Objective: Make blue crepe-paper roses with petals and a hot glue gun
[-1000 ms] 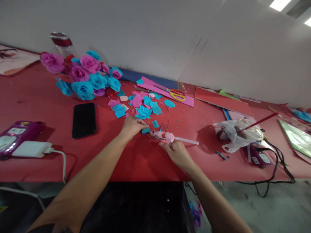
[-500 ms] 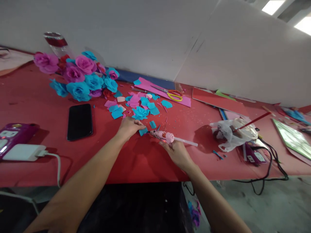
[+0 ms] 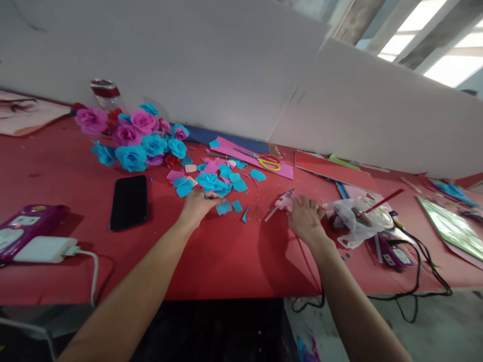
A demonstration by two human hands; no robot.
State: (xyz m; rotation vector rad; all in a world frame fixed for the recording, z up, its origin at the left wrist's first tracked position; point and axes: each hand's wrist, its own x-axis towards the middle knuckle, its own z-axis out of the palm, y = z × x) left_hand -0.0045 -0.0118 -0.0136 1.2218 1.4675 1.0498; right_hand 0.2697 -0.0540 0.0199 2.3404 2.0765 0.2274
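A person's two bare arms reach over a red bench (image 3: 234, 251) littered with craft paper. The left hand (image 3: 198, 203) lies palm down mid-bench, fingers bent and close together, tips pressing the near side of a heap of blue and pink paper scraps (image 3: 217, 176); it lifts nothing. A loose blue paper square (image 3: 224, 207) lies just beside those fingertips.

The right hand (image 3: 305, 218) rests further right, touching a pink hot glue gun (image 3: 284, 202) that sits on the bench. Whether its fingers clasp the gun or only lean on it is unclear.

The work looks like gluing petals, at the point of choosing a piece. Lifting the thin square would call for a light pinch at its edge.

Paper roses (image 3: 139, 143) crowd the far left edge. A black phone (image 3: 129, 201) lies nearer, and yellow-handled scissors (image 3: 268, 162) sit by the far edge.
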